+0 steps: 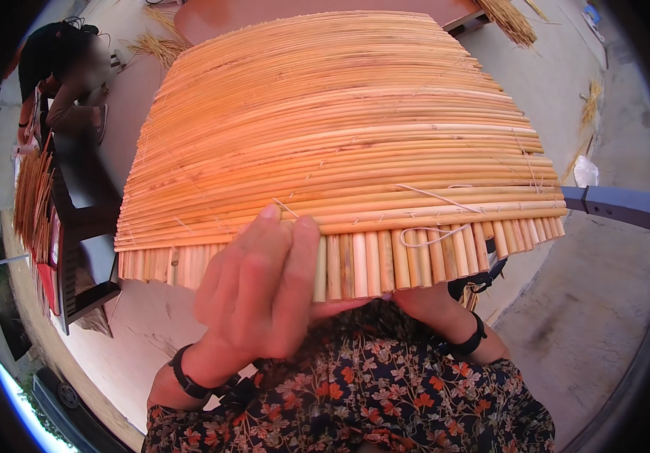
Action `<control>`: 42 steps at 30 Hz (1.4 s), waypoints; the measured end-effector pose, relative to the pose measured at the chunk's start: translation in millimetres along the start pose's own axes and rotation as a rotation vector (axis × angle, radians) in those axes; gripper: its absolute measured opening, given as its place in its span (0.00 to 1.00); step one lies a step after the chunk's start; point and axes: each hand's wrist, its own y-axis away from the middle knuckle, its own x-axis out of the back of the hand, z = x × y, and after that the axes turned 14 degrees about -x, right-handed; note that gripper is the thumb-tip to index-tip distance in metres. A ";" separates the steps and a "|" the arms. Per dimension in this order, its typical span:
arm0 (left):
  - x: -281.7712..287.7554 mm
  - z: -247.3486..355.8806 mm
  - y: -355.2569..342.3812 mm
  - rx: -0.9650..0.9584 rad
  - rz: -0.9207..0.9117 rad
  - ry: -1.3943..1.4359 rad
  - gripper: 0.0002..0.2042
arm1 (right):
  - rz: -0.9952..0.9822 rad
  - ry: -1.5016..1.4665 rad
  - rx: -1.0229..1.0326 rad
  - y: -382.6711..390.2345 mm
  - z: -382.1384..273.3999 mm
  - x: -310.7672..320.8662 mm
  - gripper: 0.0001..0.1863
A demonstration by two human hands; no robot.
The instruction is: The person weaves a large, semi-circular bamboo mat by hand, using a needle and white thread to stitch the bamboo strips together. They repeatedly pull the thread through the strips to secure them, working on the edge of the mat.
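Observation:
A wide mat of straw-coloured reeds stretches out before me, its long reeds lying crosswise and stitched with thin thread. Along its near edge runs a row of short upright reed ends. My left hand is closed at that edge, its fingertips pressed together on the lowest long reeds beside a short bit of white thread. Farther right, a loose white thread loops over the short ends. My right hand reaches beneath the near edge; the mat hides its fingers.
A reddish-brown tabletop shows behind the mat. Loose straw bundles lie at the far right and far left. At left, a person bends near a dark table with reed stalks. A grey-blue metal bar juts in at right.

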 end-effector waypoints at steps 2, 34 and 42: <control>1.5 -3.1 0.7 -0.013 -0.014 0.009 0.34 | -0.155 -0.074 -0.136 14.1 -0.6 -1.0 0.21; -8.5 0.6 5.9 -0.040 -0.014 -0.039 0.26 | -0.186 -0.575 -0.397 45.7 29.3 -38.3 0.15; -5.1 -5.6 12.1 -0.027 -0.012 -0.011 0.25 | -0.202 -0.580 -0.359 43.4 29.0 -33.5 0.15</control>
